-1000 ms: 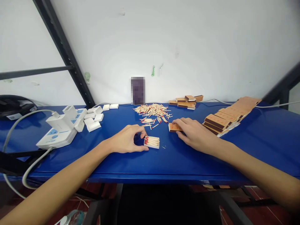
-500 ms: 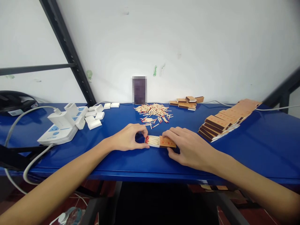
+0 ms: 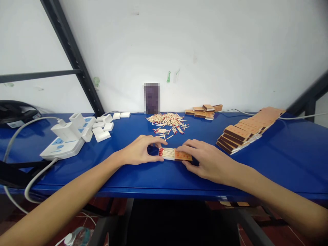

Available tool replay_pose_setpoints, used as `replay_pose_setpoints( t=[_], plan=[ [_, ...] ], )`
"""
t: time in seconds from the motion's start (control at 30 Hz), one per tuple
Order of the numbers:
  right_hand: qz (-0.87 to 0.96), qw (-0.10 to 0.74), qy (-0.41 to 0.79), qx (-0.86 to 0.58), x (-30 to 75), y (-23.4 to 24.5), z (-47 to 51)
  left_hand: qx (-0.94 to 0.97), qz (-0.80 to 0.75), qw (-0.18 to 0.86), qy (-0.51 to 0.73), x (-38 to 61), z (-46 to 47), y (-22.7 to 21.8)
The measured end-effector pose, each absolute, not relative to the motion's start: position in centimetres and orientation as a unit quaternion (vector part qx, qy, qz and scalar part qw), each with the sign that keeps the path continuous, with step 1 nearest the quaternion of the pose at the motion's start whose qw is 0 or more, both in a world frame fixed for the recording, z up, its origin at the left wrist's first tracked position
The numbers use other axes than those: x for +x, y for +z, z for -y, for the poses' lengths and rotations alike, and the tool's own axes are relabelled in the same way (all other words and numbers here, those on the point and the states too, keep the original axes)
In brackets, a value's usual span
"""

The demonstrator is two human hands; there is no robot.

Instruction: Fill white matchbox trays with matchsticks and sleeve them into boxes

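Note:
A matchbox [image 3: 186,156] lies on the blue table between my hands, its white tray [image 3: 167,158] slid partway out to the left. Red-headed matches fill the visible part of the tray, heads to the left. My right hand [image 3: 205,160] grips the orange sleeve, fingers on top and thumb at the near side. Around the tray's left end curls my left hand [image 3: 139,150], thumb at the near edge and index finger by the far edge. Just beyond is a heap of loose matches [image 3: 169,120].
Flattened-looking, fanned matchbox sleeves [image 3: 238,133] lie at right. Several matchboxes [image 3: 203,112] are piled by the wall. White empty trays [image 3: 103,136] lie left, beside a power strip [image 3: 63,148] with chargers and cables. A dark pixelated rectangle [image 3: 151,98] stands against the wall.
My left index finger has moved from the tray's left end to its far edge, showing more of the match heads. My right fingers have shifted slightly left on the sleeve.

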State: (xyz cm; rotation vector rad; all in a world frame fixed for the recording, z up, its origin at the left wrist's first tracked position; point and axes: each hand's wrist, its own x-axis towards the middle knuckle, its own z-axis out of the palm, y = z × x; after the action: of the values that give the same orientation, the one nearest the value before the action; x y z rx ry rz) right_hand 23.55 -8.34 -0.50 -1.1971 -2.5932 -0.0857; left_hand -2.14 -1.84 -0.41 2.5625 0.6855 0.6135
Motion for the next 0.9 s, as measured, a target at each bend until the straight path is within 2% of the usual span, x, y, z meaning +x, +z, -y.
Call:
replay_pose_setpoints(
  t=[0.27, 0.6, 0.9],
  plan=[
    [0.892, 0.168, -0.021, -0.419, 24.1, -0.6, 8.3, 0.939, -0.183, 0.175, 0.232, -2.1, 1.9, -0.5],
    [0.887, 0.233, 0.023, -0.398, 24.7, -0.9, 8.2, 0.933, -0.186, 0.160, 0.263, -2.0, 2.0, -0.5],
    [0.866, 0.290, -0.002, -0.408, 24.3, -0.5, 8.6, 0.920, -0.195, 0.157, 0.302, -2.0, 2.2, -0.2]
  ],
)
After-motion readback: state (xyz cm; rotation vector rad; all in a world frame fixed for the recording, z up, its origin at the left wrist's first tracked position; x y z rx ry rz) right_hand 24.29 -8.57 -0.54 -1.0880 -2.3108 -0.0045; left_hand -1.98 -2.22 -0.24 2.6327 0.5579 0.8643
